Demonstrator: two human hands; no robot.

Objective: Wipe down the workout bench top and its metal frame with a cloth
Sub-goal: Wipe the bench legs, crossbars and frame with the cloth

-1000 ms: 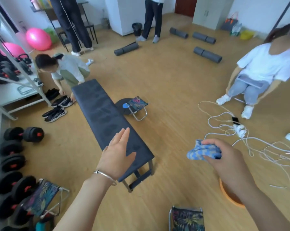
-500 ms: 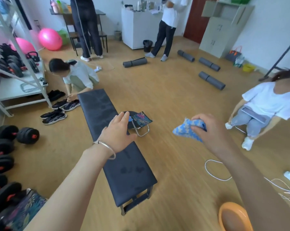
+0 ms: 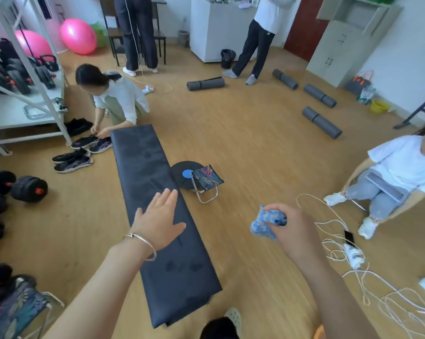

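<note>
The metal frame was hidden beneath the bench top (image 3: 145,172), which ran from near centre toward the far left across the floor (image 3: 255,143). My left hand (image 3: 157,221) lay over the pad with fingers straight and slightly spread; I could not tell whether it touched the pad or hovered. My right hand (image 3: 292,228) was curled round the cloth (image 3: 265,222), blue-patterned and bunched, held to the right of the bench and apart from it. Red marks on the dumbbells (image 3: 29,188) at the left were too small to read.
</note>
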